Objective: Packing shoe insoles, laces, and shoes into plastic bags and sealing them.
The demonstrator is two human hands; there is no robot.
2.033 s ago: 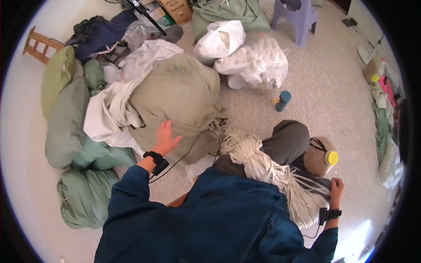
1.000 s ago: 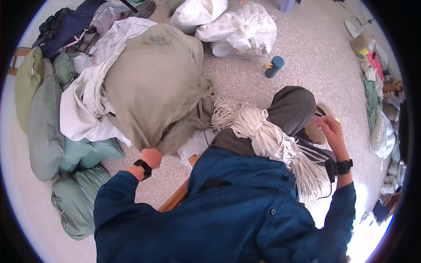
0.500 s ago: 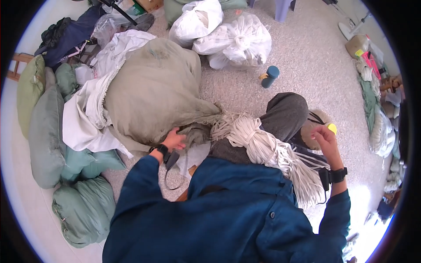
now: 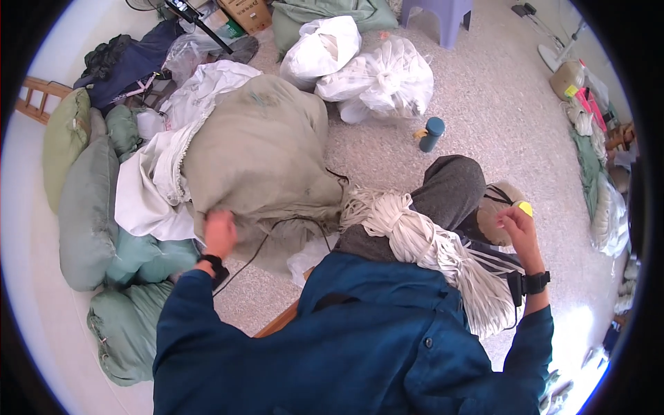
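Status, head cam: your left hand (image 4: pixel 220 232) is pressed on the lower edge of the big olive-drab canvas bundle (image 4: pixel 259 155), fingers curled into the fabric. Looks like a grip, but hand is blurred, so can't confirm.

Your right hand (image 4: pixel 517 225) is raised beside your knee, fingers pinched around a small yellow object (image 4: pixel 526 207), too small to ID. Right behind it sits a tan round cap-like thing (image 4: pixel 494 211).

Thick hank of white cord (image 4: pixel 422 242) lies across your lap over the grey trouser leg (image 4: pixel 449 190), looped end touching the canvas bundle's edge, loose strands fanning twd your right hip. A thin black strap (image 4: pixel 277 232) runs from the bundle's hem down twd your left wrist.

Progress, my read: early/mid. Bundle is unopened, slumped on white fabric (image 4: pixel 149 197) and green stuffed bags (image 4: pixel 86 207). Cord is bunched, not laid out. Nothing looks packed or finished yet; most handling is left.

Around you: two white plastic sacks (image 4: pixel 360 66), a blue bottle (image 4: pixel 432 133) upright on the speckled floor (image 4: pixel 498 104), well apart from both hands.
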